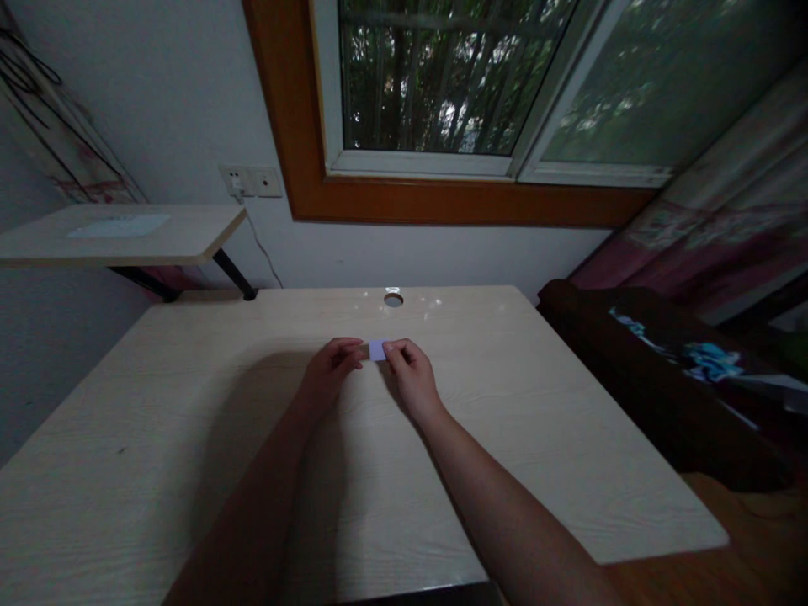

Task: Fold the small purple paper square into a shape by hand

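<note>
A small pale lilac piece of paper (377, 349) sits between my two hands, low over the light wooden desk (189, 404). My left hand (332, 368) pinches its left edge with curled fingers. My right hand (410, 374) pinches its right edge the same way. Both forearms reach in from the bottom of the view. Whether the paper rests on the desk or hovers just above it I cannot tell.
A round cable hole (393, 299) lies in the desk behind the hands. A raised shelf (119, 231) stands at the back left, below a wall socket (251, 181) with a white cord. A window fills the back wall; a dark bed frame (656, 379) borders the desk's right side.
</note>
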